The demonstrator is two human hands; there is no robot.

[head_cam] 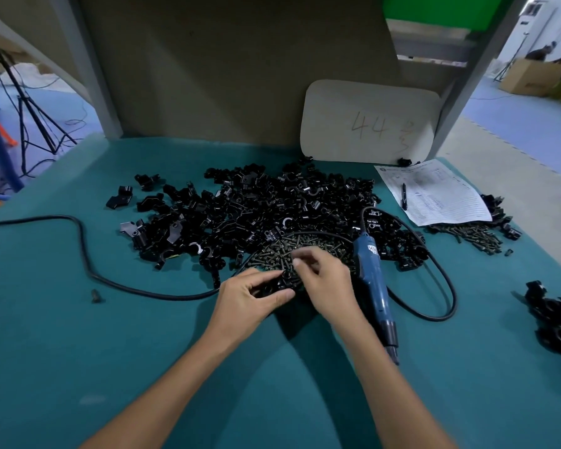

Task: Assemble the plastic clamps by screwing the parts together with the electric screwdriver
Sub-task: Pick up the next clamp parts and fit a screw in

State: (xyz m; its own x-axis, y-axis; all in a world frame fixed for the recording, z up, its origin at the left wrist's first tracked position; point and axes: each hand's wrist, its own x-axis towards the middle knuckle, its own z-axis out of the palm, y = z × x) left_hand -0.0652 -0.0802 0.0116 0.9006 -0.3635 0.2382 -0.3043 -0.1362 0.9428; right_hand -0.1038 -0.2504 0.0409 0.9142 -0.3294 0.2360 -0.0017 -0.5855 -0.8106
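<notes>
A big heap of black plastic clamp parts [256, 209] covers the middle of the green table [78, 335]. In front of it lies a pile of dark screws [308, 249]. My left hand [250, 299] grips a black clamp part [277, 283] just in front of the screws. My right hand [324, 283] is over that part, its fingertips pinching what looks like a small screw; the fingers are blurred. The blue electric screwdriver [374, 286] lies on the table right of my right hand, tip toward me, its black cable [441, 286] looping behind.
A second black cable [85, 254] curves across the left of the table. A paper form with a pen [434, 192] lies at the back right, more screws [476, 236] beside it. Black clamps [554, 319] are piled at the right edge. A loose part [96, 295] lies at left.
</notes>
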